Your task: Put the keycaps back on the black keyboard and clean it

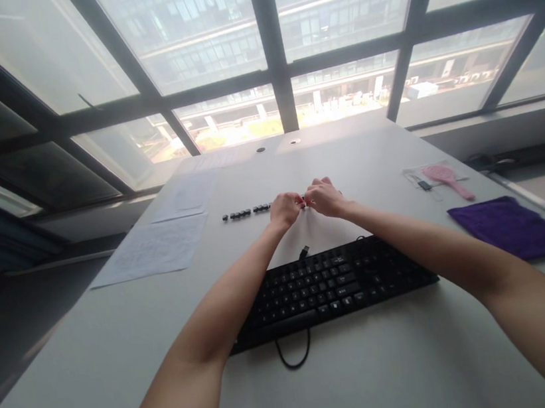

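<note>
Both hands meet over the middle of the desk, beyond the keyboard. My left hand [285, 209] has its fingers pinched together at the right end of a row of small black keycaps [240, 214]. Close beside it, my right hand [322, 197] is also closed, fingertips pointing down and inward. Whatever lies between the fingertips is too small and covered to make out. Below the hands is a black keyboard [333, 286], set slightly askew and partly covered by my forearms. Its USB plug [303, 252] rests just past its back edge.
Sheets of paper [152, 248] lie on the left of the white desk [173, 364]. At the right are a pink hairbrush-shaped item [442, 175], a clear bag with a small black piece [424, 185], and a purple cloth pouch [514, 228]. Windows [209, 25] stand behind.
</note>
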Demonstrator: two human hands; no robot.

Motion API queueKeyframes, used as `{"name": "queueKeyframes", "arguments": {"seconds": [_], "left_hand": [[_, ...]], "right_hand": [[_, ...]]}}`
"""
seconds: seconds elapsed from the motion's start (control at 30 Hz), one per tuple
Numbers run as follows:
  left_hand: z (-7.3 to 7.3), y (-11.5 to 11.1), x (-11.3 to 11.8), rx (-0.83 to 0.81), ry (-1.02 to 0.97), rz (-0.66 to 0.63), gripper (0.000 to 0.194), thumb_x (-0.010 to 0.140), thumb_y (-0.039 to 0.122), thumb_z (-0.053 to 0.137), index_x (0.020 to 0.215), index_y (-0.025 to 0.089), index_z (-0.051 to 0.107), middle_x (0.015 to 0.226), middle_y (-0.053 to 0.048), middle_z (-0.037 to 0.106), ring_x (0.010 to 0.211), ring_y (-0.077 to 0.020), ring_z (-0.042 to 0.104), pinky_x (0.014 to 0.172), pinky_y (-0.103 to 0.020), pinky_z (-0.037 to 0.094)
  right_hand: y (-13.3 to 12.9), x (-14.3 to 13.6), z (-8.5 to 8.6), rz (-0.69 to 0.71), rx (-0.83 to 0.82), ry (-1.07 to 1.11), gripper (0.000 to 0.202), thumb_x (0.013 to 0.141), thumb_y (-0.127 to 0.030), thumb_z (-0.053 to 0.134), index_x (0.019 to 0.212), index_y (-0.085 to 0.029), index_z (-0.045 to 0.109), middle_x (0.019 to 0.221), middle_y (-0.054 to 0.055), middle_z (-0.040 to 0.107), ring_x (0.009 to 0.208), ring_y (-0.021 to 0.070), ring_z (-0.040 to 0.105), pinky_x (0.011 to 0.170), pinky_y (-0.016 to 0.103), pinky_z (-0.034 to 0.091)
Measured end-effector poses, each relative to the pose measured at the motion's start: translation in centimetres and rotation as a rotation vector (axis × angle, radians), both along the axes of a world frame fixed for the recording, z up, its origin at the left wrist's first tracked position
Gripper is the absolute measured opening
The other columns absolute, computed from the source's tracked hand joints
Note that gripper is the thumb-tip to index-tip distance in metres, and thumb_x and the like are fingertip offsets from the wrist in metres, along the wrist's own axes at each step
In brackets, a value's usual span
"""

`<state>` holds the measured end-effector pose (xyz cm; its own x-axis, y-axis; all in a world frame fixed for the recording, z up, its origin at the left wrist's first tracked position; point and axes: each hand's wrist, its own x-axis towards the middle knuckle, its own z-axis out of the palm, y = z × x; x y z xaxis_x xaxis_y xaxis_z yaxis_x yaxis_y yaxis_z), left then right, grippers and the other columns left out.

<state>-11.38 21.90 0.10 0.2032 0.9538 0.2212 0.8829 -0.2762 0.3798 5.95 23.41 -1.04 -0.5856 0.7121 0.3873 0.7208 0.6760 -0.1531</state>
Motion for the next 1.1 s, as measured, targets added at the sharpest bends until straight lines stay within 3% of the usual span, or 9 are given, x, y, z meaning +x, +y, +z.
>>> {"name": "queueKeyframes", "arguments": {"seconds": [0.2,0.4,0.5,0.6,0.7,0.8,1.1], "left_hand": [[0.2,-0.5,0.0,0.0,-0.034,-0.049,0.014,0.084,0.024,0.071,0.092,0.023,0.082,0.108,-0.006,0.077,0.1,-0.022,0.07,0.094,-0.03,0.052],[0.8,-1.6,0.2,-0.026,-0.09,-0.025,0.018,0.081,0.017,0.071,0.095,0.019,0.082,0.102,-0.008,0.079,0.1,-0.0245,0.072,0.095,-0.033,0.053],[1.9,-4.5,1.2,-0.045,-0.163,-0.07,0.015,0.081,0.022,0.073,0.093,0.02,0.082,0.096,-0.005,0.08,0.092,-0.0211,0.073,0.089,-0.031,0.055],[3.0,-9.2,3.2,-0.158,-0.333,-0.213,0.012,0.081,0.027,0.074,0.087,0.02,0.082,0.086,-0.003,0.08,0.077,-0.0181,0.071,0.078,-0.029,0.056],[3.2,-13.8,5.2,-0.286,-0.376,-0.277,0.012,0.078,0.028,0.074,0.083,0.021,0.083,0.077,-0.002,0.078,0.073,-0.0178,0.07,0.075,-0.028,0.054],[2.5,-16.3,6.2,-0.315,-0.354,-0.243,0.014,0.08,0.029,0.072,0.086,0.023,0.083,0.078,-0.002,0.079,0.075,-0.0194,0.071,0.072,-0.029,0.053],[0.4,-16.8,5.8,-0.089,-0.275,-0.193,0.011,0.084,0.029,0.073,0.089,0.029,0.083,0.084,-0.001,0.08,0.084,-0.0217,0.07,0.093,-0.038,0.052]], "right_hand": [[-3.8,2.4,1.6,-0.071,-0.006,0.228,0.013,0.09,-0.018,0.067,0.08,-0.02,0.075,0.089,0.009,0.075,0.098,0.0276,0.057,0.092,0.044,0.034],[-10.8,7.4,2.7,-0.067,-0.119,0.515,0.006,0.085,-0.019,0.072,0.08,-0.023,0.072,0.086,0.003,0.075,0.091,0.024,0.063,0.09,0.042,0.044],[-14.4,9.7,2.0,-0.054,-0.229,0.583,0.004,0.085,-0.02,0.071,0.083,-0.023,0.072,0.087,0.002,0.075,0.09,0.0227,0.065,0.087,0.04,0.048],[-16.7,11.1,0.9,-0.026,-0.321,0.586,0.006,0.085,-0.02,0.069,0.086,-0.024,0.073,0.088,0.002,0.075,0.09,0.023,0.065,0.086,0.039,0.05],[-17.5,11.3,0.2,0.015,-0.368,0.573,0.009,0.086,-0.018,0.068,0.086,-0.024,0.074,0.088,0.003,0.074,0.091,0.0233,0.065,0.085,0.04,0.052],[-17.5,10.9,0.0,0.034,-0.362,0.565,0.011,0.086,-0.017,0.067,0.085,-0.024,0.074,0.087,0.003,0.074,0.09,0.0231,0.065,0.085,0.04,0.052],[-17.3,10.2,-0.2,0.026,-0.32,0.509,0.012,0.086,-0.015,0.067,0.084,-0.024,0.074,0.086,0.003,0.074,0.09,0.0233,0.064,0.086,0.04,0.052]]}}
